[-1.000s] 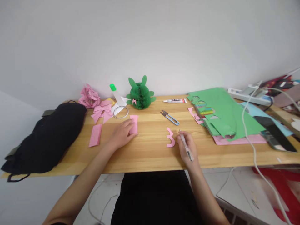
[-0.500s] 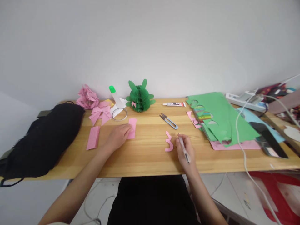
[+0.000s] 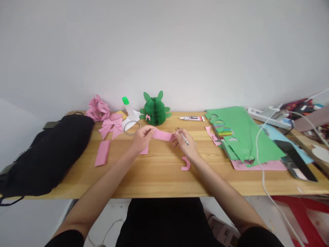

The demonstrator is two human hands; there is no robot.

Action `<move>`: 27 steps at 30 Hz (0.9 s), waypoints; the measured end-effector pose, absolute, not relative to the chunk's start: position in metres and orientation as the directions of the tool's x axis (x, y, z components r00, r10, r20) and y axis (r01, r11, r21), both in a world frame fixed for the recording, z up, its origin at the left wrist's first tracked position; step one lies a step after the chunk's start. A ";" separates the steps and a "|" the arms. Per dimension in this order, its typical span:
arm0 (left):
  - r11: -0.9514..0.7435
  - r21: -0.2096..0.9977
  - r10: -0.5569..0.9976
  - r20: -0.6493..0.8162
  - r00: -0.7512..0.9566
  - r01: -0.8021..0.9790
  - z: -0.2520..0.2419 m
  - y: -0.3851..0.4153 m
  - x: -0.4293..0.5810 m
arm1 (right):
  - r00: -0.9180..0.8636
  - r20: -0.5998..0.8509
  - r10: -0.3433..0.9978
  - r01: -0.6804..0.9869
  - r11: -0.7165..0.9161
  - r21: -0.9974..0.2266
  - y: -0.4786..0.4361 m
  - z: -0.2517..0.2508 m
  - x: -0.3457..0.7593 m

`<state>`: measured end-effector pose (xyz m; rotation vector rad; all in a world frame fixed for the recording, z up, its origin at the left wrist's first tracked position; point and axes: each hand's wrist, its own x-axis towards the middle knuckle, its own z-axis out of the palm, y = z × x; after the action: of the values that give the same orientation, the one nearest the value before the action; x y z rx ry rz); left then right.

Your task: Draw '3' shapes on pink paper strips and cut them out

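Note:
Both hands hold a folded pink paper strip a little above the wooden table. My left hand pinches its left end. My right hand grips its right end while a pen stays tucked between its fingers. A pink curved cut-out lies on the table just below my right wrist. Part of another pink piece shows under my left hand.
A pink folded rectangle, pink bows, a green-capped glue bottle, a tape ring and a green paper cactus sit behind. A black bag lies left. Green sheets, a glue tube and cables lie right.
My left hand lifted the pink strip from the table. My right hand moved up and left, pen still in it, and took the strip's other end, covering the scissors.

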<state>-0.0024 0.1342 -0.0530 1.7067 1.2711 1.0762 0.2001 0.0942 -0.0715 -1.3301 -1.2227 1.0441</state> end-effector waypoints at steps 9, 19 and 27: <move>0.211 0.939 0.948 -0.129 0.290 -0.273 -0.093 0.119 0.018 | 0.258 -0.002 0.966 -0.016 0.002 -1.000 0.102 -0.097 0.204; 0.514 0.721 0.805 -0.218 0.553 -0.465 -0.082 0.117 0.008 | 0.205 -0.124 0.971 -0.316 -0.054 -0.947 0.101 -0.078 0.220; 0.597 0.634 0.740 -0.199 0.643 -0.491 -0.083 0.117 0.003 | 0.114 -0.188 0.976 -0.306 -0.145 -0.941 0.096 -0.077 0.218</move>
<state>0.0033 0.1175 -0.0828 0.5721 0.4772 0.7462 0.2181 0.0961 -0.0771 -1.1651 -0.7982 1.3511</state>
